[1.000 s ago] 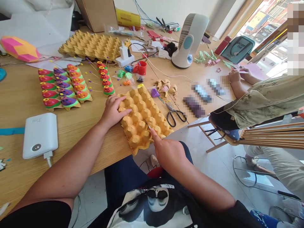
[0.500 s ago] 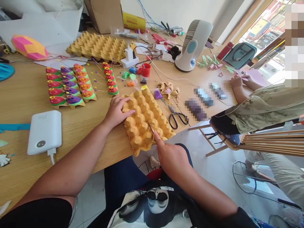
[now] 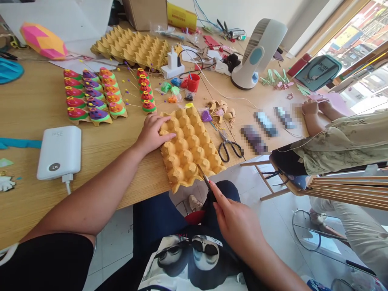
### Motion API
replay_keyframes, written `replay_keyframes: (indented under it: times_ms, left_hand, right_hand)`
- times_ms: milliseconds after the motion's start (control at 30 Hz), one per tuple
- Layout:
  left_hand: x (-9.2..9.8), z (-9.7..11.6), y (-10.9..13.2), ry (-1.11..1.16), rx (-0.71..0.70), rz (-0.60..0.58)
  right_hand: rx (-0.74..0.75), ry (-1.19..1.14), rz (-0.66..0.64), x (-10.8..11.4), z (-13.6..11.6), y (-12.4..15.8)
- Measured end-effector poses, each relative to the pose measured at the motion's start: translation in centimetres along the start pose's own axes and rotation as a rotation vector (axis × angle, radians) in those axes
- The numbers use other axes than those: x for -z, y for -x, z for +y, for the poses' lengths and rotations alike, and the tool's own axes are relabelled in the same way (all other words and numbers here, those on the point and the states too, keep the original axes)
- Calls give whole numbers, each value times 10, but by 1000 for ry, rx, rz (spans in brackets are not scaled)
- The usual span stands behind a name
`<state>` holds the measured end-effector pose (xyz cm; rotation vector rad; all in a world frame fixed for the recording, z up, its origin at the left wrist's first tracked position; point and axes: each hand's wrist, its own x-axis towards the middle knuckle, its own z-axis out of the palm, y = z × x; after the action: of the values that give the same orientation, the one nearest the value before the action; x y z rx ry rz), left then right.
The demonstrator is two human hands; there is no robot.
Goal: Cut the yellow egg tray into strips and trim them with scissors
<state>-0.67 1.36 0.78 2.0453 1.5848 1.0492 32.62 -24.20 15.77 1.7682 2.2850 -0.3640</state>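
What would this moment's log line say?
left hand: flat on egg tray | right hand: grips thin blade at tray's near edge | scissors: beside tray

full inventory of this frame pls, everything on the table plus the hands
egg tray: 1, yellow-orange, near table edge, overhanging it
thin blade: 1, metal, at tray's near edge
scissors: 1, black handles, right of the tray
painted cups: several rows, red, purple, orange, left of centre
tray stack: 1, yellow, far side
power bank: 1, white, left side
fan: 1, white and blue, far right
cup: 1, red, behind the tray
table: 1, light wood
other person's hand: 1, table's right end
left hand: flat on the tray's left edge
right hand: grips the blade
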Motion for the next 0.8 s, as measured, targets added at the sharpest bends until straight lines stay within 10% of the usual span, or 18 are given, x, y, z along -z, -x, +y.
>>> replay_keyframes:
  times_ms: [800]
  left_hand:
    - [0,1,-3,-9,-5,-1]
  right_hand:
    - [-58,119,-87,-2,-21,-18]
